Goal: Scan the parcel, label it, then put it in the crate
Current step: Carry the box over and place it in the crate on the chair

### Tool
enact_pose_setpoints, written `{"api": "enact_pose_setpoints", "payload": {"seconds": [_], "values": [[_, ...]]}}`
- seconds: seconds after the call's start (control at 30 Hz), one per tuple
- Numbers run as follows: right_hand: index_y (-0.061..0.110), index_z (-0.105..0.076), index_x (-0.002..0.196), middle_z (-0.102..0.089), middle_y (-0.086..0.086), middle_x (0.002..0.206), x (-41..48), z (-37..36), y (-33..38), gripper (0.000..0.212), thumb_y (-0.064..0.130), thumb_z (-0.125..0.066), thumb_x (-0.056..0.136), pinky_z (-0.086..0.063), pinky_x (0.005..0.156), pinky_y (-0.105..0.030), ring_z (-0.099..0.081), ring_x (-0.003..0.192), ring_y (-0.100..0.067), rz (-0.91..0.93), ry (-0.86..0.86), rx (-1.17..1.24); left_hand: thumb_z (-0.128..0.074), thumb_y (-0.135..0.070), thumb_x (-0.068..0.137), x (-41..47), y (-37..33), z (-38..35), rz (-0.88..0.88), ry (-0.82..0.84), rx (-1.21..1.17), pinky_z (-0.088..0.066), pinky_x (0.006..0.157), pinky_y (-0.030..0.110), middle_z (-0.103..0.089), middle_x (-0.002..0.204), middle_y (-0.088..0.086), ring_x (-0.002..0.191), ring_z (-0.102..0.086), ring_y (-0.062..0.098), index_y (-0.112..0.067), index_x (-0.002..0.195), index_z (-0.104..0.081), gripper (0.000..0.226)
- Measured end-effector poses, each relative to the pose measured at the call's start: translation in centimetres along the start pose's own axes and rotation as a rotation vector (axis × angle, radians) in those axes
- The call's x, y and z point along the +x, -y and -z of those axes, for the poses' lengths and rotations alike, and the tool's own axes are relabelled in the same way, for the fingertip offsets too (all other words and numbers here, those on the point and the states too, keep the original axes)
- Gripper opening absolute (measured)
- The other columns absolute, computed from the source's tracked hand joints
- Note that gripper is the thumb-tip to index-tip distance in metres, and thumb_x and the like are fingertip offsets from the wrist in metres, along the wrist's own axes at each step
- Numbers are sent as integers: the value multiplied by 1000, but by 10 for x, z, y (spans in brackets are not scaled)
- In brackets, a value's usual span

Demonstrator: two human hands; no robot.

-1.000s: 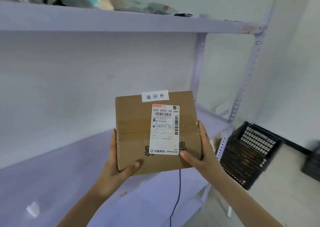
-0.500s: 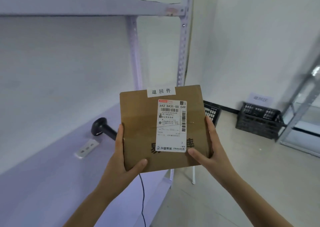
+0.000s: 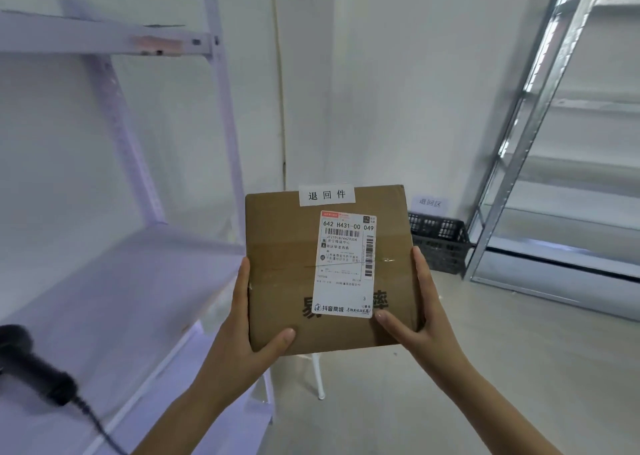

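Two bare hands hold a brown cardboard parcel up in mid-air, face toward the camera. The left hand clasps its left edge, thumb pressed on the front near the lower corner. The right hand clasps the right edge, thumb touching the bottom corner of a white shipping label (barcodes and printed text). A smaller white sticker with three Chinese characters sits at the top edge. Behind the parcel, to its right, a black crate stands on the floor against the wall. A pale shelf runs along the left, with a black scanner lying on it.
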State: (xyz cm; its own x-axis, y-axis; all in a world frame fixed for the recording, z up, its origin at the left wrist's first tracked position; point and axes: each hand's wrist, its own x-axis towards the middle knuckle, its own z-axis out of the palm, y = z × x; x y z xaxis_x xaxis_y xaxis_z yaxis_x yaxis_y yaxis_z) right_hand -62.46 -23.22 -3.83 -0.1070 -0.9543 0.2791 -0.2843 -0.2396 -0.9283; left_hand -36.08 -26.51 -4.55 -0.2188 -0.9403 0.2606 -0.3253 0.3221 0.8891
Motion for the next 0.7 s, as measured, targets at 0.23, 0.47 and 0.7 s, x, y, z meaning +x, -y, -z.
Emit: {"api": "enact_pose_setpoints", "payload": {"seconds": [0.23,0.47,0.7], "values": [[47,-9,147,-41,59,116,45,104,-32,102,15,-75,77,-51,77,-7,-51,112,19,39,-56,-33,-70,-43,71,69,-24,-101,-56,-11,-56,-46,75,-2,-37,131,-38,105,-53,-25,-76,129,11,105],[50,-9,147,-42,56,121,75,164,-56,102,34,-75,70,-52,84,-13,-53,115,14,23,-84,-43,-74,-41,74,112,-31,-161,-62,43,-49,-42,87,7,-28,122,-65,113,-45,-28,-56,145,9,111],[53,-9,146,-42,52,124,109,183,-91,102,22,-77,77,-52,84,-13,-54,116,11,7,-80,-32,-74,-24,80,151,-23,-187,-41,46,1,-37,80,-9,-30,124,-58,109,-42,-32,-58,142,9,109]]}}
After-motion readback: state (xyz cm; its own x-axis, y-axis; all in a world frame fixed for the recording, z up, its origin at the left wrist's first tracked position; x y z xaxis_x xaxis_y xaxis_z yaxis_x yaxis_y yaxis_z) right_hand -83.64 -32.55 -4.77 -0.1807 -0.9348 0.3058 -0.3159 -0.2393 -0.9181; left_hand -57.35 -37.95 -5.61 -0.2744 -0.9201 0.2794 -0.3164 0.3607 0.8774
